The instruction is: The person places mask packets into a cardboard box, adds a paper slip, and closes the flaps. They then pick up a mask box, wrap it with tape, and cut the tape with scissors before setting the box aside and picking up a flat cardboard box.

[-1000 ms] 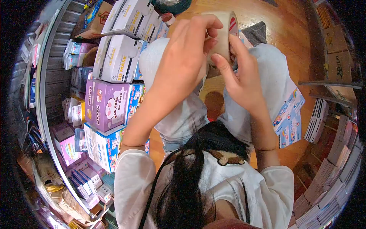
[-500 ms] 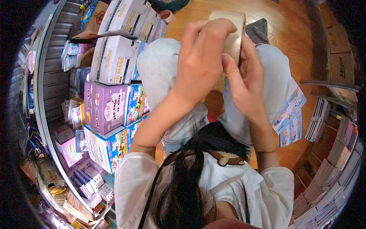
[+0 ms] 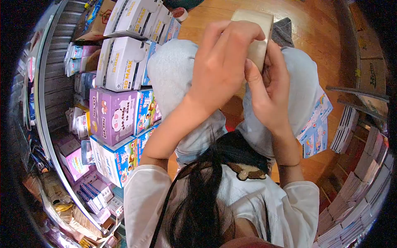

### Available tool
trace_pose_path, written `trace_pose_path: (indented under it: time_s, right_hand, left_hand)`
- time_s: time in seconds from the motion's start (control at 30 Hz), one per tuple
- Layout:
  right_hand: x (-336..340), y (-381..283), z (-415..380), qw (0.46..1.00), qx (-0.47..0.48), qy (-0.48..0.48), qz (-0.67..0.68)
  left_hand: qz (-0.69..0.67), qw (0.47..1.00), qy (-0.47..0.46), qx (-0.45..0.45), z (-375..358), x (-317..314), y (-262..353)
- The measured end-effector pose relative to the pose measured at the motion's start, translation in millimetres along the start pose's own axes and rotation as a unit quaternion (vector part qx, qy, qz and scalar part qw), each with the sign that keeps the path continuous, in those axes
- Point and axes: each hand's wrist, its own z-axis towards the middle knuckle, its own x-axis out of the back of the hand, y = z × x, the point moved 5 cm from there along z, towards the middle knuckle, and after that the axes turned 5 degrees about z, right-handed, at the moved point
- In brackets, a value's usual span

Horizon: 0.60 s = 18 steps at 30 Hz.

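Observation:
Above my knees I hold a glossy, pale-gold, box-like object (image 3: 257,51); its exact kind does not show. My left hand (image 3: 219,64) lies across its left side, fingers bent over the near face, fingertips close to its right edge. From the right and below, my right hand (image 3: 271,84) grips it, with the thumb against the near face and the other fingers partly hidden behind. The two hands nearly touch at the right thumb. Light-blue jeans (image 3: 171,70) cover the knees under my forearms.
At left stand stacked mask boxes: white ones (image 3: 122,64), a purple one (image 3: 113,115) and a blue-and-white one (image 3: 111,159). Printed blue sheets (image 3: 316,132) lie right of my leg. Further right are stacks of flat cartons (image 3: 351,194). A grey cloth (image 3: 283,33) lies on the wooden floor.
The pale-gold object and both hands have shifted slightly to the right. My left fingertips sit a little lower and further right on it. The grip stays much the same.

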Motion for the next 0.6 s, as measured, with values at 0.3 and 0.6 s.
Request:
trace_pose_path:
  time_s: [0.3, 0.6]
  right_hand:
    - [-2.5, -13.4, -1.0, 0.999, -0.003, -0.038, -0.020]
    - [2.5, -9.3, -3.4, 0.982, 0.068, -0.051, -0.170]
  left_hand:
    - [-0.049, 0.996, -0.065, 0.029, 20.1, 33.7, -9.8]
    - [0.044, 0.981, -0.183, -0.039, 47.8, 45.5, 3.6]
